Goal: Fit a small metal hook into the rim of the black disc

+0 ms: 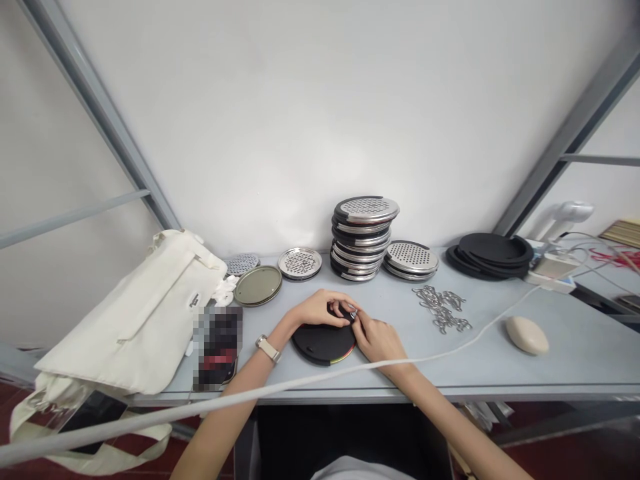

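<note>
In front of me a round black disc (pixel 323 341) lies on the grey table, with a thin coloured strip showing along its lower right edge. My left hand (pixel 323 310) is closed on the disc's far edge, thumb and fingers curled around it. My right hand (pixel 377 339) pinches a small shiny metal wire clip (pixel 353 315) at the disc's upper right edge, close to the left fingertips. The fingers partly hide the clip. To the right lies a loose pile of similar bent metal wire clips (pixel 440 308).
Behind my hands stands a tall stack of perforated metal discs (pixel 363 237), beside a lower stack (pixel 411 259). Black discs (pixel 493 253) are piled right. A green lid (pixel 259 285), white bag (pixel 135 313) and phone (pixel 219 350) sit left. A white cable (pixel 300 381) crosses in front; a cream-coloured object (pixel 527 335) lies right.
</note>
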Available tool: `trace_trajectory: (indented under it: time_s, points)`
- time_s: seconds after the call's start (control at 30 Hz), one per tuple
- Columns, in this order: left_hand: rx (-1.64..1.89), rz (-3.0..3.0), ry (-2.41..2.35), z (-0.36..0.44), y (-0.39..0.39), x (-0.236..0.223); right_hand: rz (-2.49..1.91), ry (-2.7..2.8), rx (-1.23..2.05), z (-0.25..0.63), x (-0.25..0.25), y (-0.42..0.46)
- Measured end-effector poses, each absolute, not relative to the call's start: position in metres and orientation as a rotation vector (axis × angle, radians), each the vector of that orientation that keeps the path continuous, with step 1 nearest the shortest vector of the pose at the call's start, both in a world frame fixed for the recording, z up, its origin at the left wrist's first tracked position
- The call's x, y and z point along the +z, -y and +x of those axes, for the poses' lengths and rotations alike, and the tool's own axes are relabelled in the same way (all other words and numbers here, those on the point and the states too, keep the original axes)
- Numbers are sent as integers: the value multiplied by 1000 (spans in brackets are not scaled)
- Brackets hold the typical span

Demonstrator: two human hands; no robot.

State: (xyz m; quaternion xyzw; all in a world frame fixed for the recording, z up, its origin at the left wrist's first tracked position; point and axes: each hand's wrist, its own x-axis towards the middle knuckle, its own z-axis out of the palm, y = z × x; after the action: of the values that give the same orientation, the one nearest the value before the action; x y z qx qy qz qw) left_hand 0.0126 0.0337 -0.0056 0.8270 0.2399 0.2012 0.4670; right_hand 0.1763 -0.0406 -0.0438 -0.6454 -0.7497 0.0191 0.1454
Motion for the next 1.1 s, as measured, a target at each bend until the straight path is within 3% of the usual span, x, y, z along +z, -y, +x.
trace_trajectory:
  time_s: [1.1]
  points:
    - [445, 2072, -566, 12, -36, -7, -1811, 2179, 104, 181, -43, 39]
